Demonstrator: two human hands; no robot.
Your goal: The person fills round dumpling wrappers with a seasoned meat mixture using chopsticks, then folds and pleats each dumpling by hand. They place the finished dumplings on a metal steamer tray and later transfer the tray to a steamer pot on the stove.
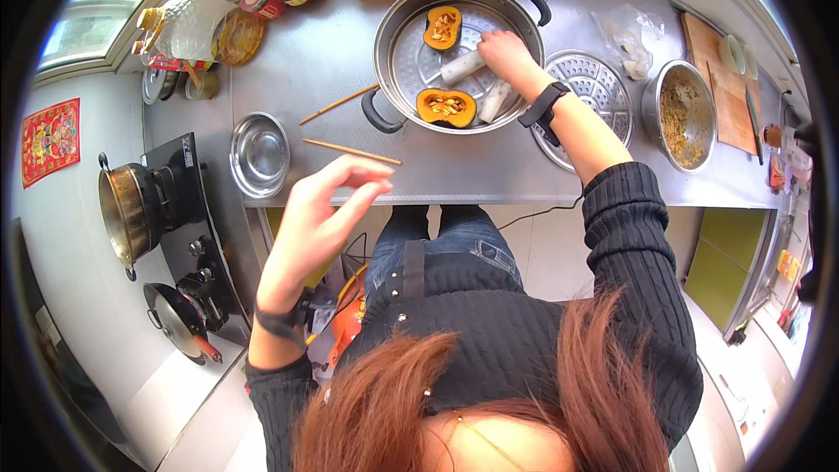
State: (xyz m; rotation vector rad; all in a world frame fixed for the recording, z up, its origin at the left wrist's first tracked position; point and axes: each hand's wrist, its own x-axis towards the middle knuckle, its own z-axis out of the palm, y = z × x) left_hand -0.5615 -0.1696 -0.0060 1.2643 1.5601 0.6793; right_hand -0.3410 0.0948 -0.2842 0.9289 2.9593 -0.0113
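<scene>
A wide steel steamer pot (518,10) with black side handles sits on the counter in front of me. Two squash halves, cut side up with seeds showing, lie on its perforated steamer plate (409,59): one squash half (442,27) at the far side, another squash half (446,107) at the near side. My right hand (506,59) reaches in from the right, fingers closed on the end of a pale root vegetable piece (461,67). A second pale root piece (495,101) lies below that hand. My left hand (331,206) hovers by the counter's front edge, fingers curved and holding nothing.
Right of the pot are a second perforated steamer plate (593,95), a steel bowl of crumbly yellowish food (680,118), a cutting board (714,85) and a knife (754,121). Leftward are chopsticks (351,151), a steel basin (259,155), oil bottles (196,26) and a gas stove (196,210).
</scene>
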